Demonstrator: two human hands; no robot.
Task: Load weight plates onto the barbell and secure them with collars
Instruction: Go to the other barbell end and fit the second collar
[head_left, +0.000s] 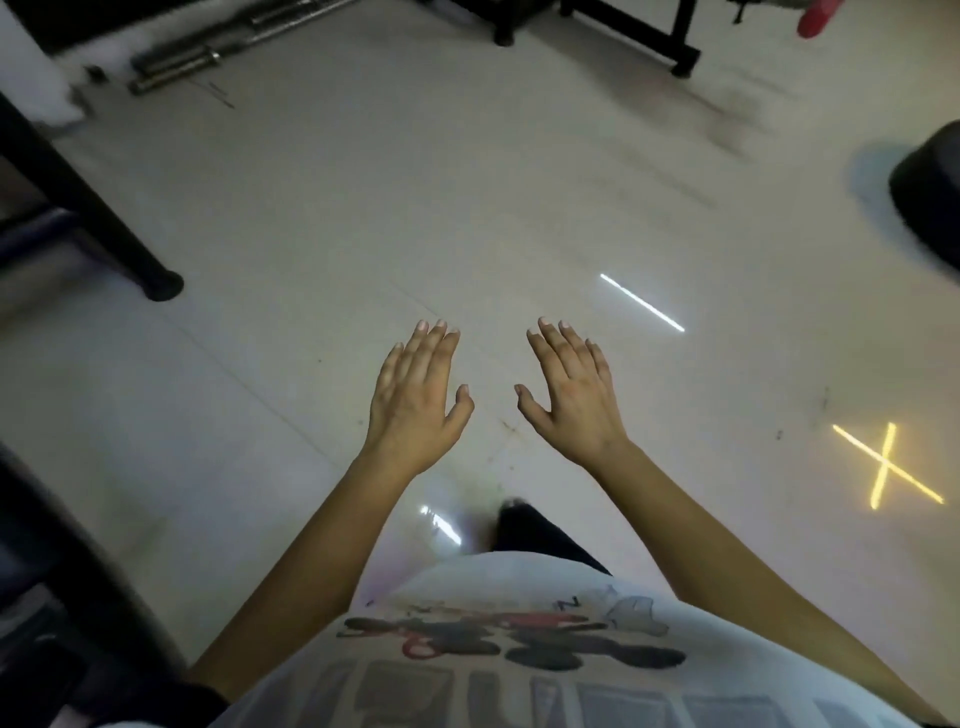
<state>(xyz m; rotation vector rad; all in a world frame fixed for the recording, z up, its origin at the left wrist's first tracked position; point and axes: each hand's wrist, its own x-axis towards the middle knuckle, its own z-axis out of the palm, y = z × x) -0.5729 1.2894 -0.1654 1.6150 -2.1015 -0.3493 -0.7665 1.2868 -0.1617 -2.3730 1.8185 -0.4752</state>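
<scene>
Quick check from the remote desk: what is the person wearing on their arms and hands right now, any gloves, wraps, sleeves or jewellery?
Nothing on either. The left hand and right hand are bare, with no gloves, wraps, rings or watch visible, and both forearms are uncovered up to the frame edge. The only clothing in view is a white T-shirt with a red and black cartoon print.

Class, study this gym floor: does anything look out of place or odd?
Nothing is spilled or broken. The bars lie loose on the floor at far left, and both the left hand and right hand are open and hold nothing.
</scene>
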